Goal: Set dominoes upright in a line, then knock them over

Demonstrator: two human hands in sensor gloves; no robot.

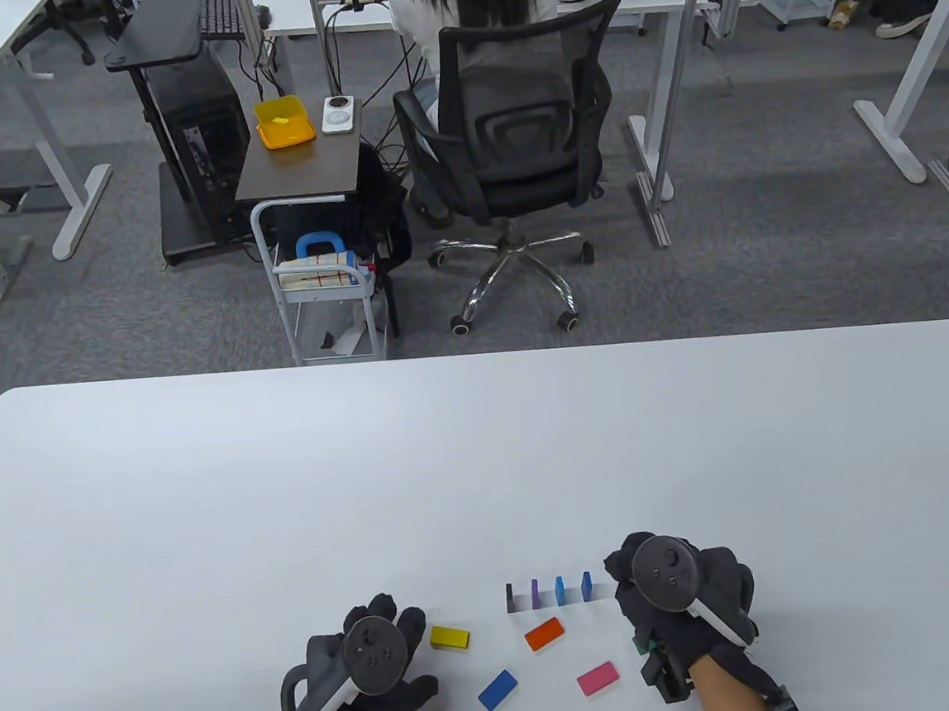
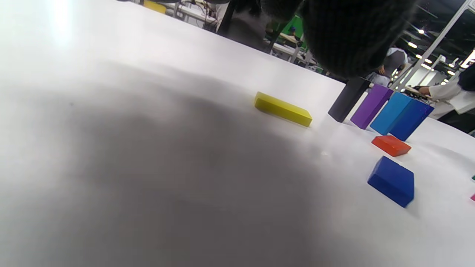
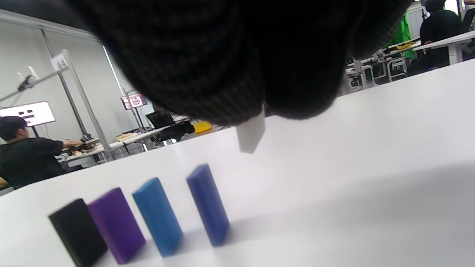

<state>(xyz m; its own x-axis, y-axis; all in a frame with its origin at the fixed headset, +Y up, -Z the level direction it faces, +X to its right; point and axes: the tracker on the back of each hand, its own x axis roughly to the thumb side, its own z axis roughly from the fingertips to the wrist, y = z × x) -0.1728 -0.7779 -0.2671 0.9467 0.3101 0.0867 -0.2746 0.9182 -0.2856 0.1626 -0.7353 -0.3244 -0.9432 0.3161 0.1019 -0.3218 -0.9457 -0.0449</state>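
Note:
Four dominoes stand in a row near the table's front edge: black (image 1: 510,598), purple (image 1: 535,592), light blue (image 1: 560,589) and dark blue (image 1: 587,585). My right hand (image 1: 624,572) hovers just right of the dark blue domino (image 3: 207,204) and pinches a white domino (image 3: 251,135) a little above the table; the table view hides it under the glove. Yellow (image 1: 449,638), orange (image 1: 544,634), blue (image 1: 497,690) and pink (image 1: 596,678) dominoes lie flat. My left hand (image 1: 386,629) rests empty, just left of the yellow domino (image 2: 282,108).
A green piece (image 1: 638,646) peeks out from under my right palm. The white table (image 1: 287,488) stretches bare beyond the row. Behind the table's far edge stand a small cart (image 1: 329,302) and an office chair (image 1: 516,161) with a seated person.

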